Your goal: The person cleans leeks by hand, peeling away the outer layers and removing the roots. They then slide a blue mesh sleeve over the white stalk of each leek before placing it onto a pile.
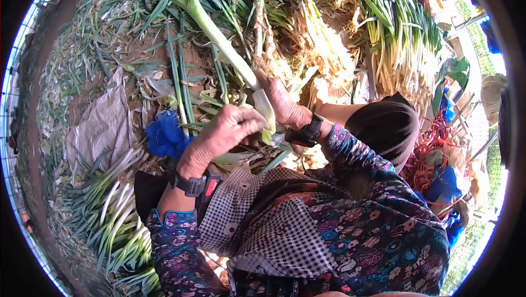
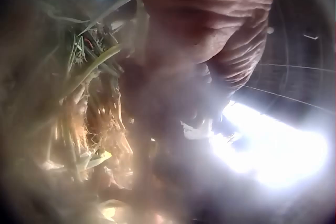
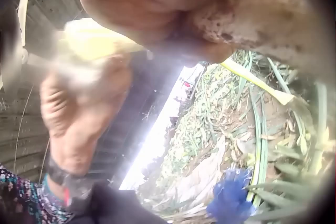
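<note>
Two wristbands (image 1: 192, 185), one per arm. Right hand (image 1: 281, 102) grips one long green onion (image 1: 222, 42) by its lower stalk. Left hand (image 1: 227, 128) pinches one loose pale sheath (image 1: 263, 105) at the onion's lower end; narrow gap between hands. One knee (image 1: 383, 130) bounds room right of onion. Left of onion: one blue net clump (image 1: 166, 134), two slim green stalks (image 1: 175, 72), one crumpled sheet (image 1: 104, 124). Far right of onion: one thick onion bundle (image 1: 402, 45).
</note>
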`<control>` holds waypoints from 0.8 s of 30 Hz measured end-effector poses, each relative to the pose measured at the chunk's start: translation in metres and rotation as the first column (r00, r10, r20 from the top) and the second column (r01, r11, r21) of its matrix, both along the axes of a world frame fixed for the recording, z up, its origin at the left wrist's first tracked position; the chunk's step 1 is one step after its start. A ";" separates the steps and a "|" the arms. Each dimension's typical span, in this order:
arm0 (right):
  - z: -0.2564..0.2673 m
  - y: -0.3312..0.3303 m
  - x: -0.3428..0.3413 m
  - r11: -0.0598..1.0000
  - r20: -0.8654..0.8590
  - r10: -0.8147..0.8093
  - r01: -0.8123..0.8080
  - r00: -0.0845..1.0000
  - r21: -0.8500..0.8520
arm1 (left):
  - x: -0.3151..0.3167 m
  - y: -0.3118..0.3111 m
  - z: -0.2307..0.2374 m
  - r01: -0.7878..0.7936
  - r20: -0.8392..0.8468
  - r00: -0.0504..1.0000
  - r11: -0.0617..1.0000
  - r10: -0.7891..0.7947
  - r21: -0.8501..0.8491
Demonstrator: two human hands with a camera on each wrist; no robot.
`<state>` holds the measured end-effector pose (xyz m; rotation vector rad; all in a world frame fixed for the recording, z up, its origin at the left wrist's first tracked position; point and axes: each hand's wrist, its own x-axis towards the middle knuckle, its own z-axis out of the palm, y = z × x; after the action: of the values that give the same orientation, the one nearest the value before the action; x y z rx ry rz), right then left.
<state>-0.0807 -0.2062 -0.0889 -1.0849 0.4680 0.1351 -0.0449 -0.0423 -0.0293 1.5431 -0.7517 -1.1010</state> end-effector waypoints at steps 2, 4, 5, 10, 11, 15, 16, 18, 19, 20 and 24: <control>0.005 -0.001 0.000 0.989 0.006 -0.017 0.016 1.000 0.150 | 0.024 0.014 0.002 -0.449 0.028 0.889 0.884 0.456 -0.129; 0.003 0.007 -0.001 0.949 0.142 0.065 -0.017 0.988 -0.315 | 0.046 0.019 -0.002 -0.759 0.107 0.612 0.620 0.783 -0.199; 0.005 0.013 -0.002 0.700 0.223 0.201 0.019 0.954 -0.714 | 0.052 0.016 0.001 -0.780 0.123 0.592 0.605 0.796 -0.159; -0.003 0.046 0.001 0.841 0.312 0.088 0.097 0.946 -0.532 | 0.041 -0.007 -0.001 -0.768 0.032 0.623 0.618 0.782 -0.168; -0.003 0.045 -0.001 0.840 0.311 0.088 0.098 0.946 -0.534 | 0.039 -0.008 -0.001 -0.769 0.033 0.614 0.608 0.788 -0.198; -0.005 0.046 -0.004 0.761 0.298 0.163 0.073 0.941 -0.645 | 0.037 -0.003 -0.001 -0.759 -0.003 0.624 0.605 0.782 -0.241; -0.006 0.045 -0.005 0.790 0.295 0.174 0.046 0.939 -0.611 | 0.035 -0.002 0.001 -0.767 0.001 0.611 0.592 0.792 -0.247; -0.007 0.045 -0.004 0.818 0.293 0.183 0.020 0.938 -0.574 | 0.035 -0.002 0.002 -0.774 0.007 0.599 0.581 0.801 -0.253; -0.007 0.046 -0.004 0.807 0.294 0.183 0.027 0.938 -0.589 | 0.035 -0.002 -0.001 -0.782 -0.028 0.588 0.559 0.809 -0.275; -0.006 0.047 -0.004 0.796 0.295 0.182 0.035 0.938 -0.604 | 0.035 -0.001 -0.002 -0.790 -0.063 0.576 0.536 0.815 -0.297; -0.001 0.048 -0.008 0.662 0.334 0.234 0.102 0.913 -0.742 | 0.034 0.001 -0.003 -0.796 -0.081 0.568 0.522 0.819 -0.305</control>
<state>-0.0890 -0.1583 -0.0895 -1.9116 0.0768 -0.2533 -0.0110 -0.0411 -0.0328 1.4001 -0.1433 -0.1875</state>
